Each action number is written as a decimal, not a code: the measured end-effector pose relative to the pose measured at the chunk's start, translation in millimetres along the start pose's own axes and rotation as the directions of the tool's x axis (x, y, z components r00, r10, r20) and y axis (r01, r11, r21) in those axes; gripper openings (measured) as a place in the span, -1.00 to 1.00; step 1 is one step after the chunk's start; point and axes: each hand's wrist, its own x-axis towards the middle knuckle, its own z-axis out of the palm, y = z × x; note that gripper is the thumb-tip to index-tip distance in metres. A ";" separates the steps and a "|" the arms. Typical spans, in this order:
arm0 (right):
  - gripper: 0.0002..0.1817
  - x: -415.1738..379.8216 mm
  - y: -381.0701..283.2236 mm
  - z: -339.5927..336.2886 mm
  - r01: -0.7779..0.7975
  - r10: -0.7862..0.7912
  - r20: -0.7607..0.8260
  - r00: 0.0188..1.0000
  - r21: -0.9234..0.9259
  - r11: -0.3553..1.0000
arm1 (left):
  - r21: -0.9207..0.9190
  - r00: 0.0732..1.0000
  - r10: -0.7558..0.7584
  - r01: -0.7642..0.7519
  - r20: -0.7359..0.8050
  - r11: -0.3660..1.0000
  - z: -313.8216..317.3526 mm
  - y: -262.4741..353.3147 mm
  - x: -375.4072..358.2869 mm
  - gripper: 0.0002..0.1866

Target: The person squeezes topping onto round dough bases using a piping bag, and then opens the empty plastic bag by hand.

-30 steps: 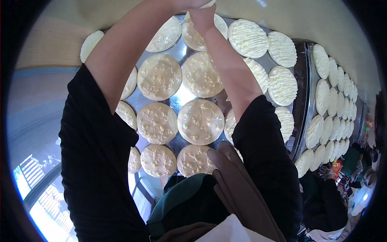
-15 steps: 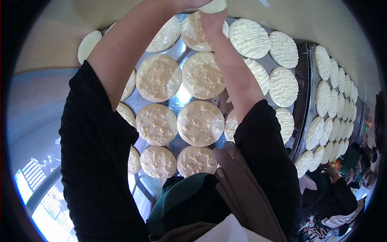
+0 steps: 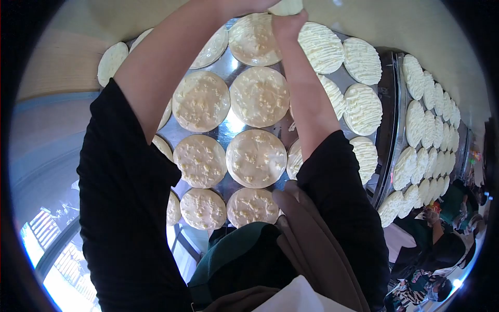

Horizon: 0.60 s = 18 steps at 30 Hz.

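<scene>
At the top edge of the head view, a pale piece of dough (image 3: 287, 7) sits between my two hands and is cut off by the frame. My right hand (image 3: 289, 25) is against its lower side, the thumb side showing and most fingers hidden. Only the edge of my left hand (image 3: 255, 6) shows, close to the dough's left side; its fingers are out of sight. Below my arms, flat dough rounds (image 3: 259, 96) with crumbly yellowish bits lie in rows on a shiny metal tray (image 3: 231, 125). Ridged pale rounds (image 3: 363, 109) lie at its right.
Another metal tray (image 3: 399, 104) to the right bears many ridged rounds (image 3: 414, 123). A pale wall or board (image 3: 62, 65) curves behind on the left, above a bright window (image 3: 52, 244). Co-workers (image 3: 436, 244) in dark clothing are at the lower right.
Both hands and the dough piece have shifted slightly to the right. The view has moved a little, and co-workers at the lower right have changed position.
</scene>
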 end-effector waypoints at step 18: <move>-0.68 -54.5 -37.8 42.7 0.149 -0.346 0.118 0.931 -0.987 0.066 | -0.096 0.991 0.108 -0.115 -0.080 0.989 16.0 13.5 2.6 -0.66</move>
